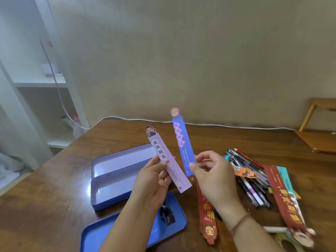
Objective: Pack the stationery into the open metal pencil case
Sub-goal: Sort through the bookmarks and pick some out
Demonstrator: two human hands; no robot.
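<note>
My left hand (154,179) holds a lilac bookmark (168,160) with a cartoon figure on top, raised above the table. My right hand (212,175) pinches a blue bookmark (181,140) by its lower end, held upright beside the lilac one. Below and left of my hands the open blue metal pencil case (112,186) lies on the wooden table, its lid (120,159) folded back and its inside showing nothing. To the right lie a pile of pens (252,179), red bookmarks (207,215) (283,197) and an orange one (245,172).
A blue metal tray (101,233) with a black object (168,213) in it lies near the front edge. A white cable (218,124) runs along the table's back edge. A white shelf unit (41,84) stands at left and a wooden chair (320,128) at right.
</note>
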